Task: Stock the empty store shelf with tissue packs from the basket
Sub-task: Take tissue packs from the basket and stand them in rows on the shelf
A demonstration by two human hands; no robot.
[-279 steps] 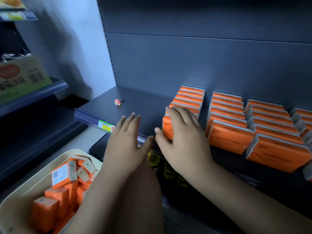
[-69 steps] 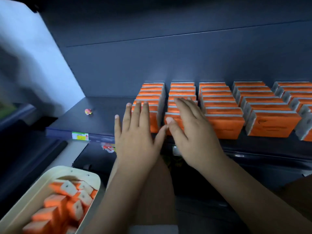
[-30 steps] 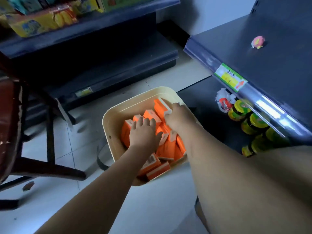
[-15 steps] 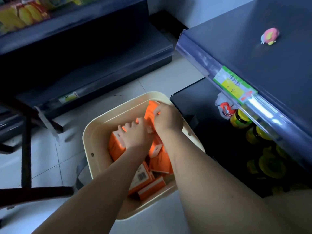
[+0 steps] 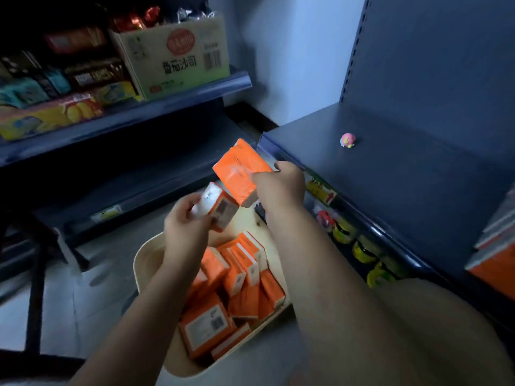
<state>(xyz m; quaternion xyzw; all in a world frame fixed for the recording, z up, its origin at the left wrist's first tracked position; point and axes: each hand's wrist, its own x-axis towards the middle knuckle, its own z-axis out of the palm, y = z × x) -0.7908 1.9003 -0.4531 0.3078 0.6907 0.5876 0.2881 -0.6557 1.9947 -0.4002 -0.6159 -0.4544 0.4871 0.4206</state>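
Orange pack (image 5: pixel 239 171): right hand (image 5: pixel 282 185) | barcoded pack (image 5: pixel 220 209): left hand (image 5: pixel 185 224) | carton (image 5: pixel 172 55): 番茄沙司

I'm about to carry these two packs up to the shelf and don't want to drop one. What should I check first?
1. Left hand grips the lower pack: ok.
2. Right hand grips the upper pack: ok.
3. Both packs are above the basket, clear of the loose ones: ok.
4. Bare shelf space beside the stocked packs: ok.
5. Shelf free of strays: not ok, a pink toy lies on it.
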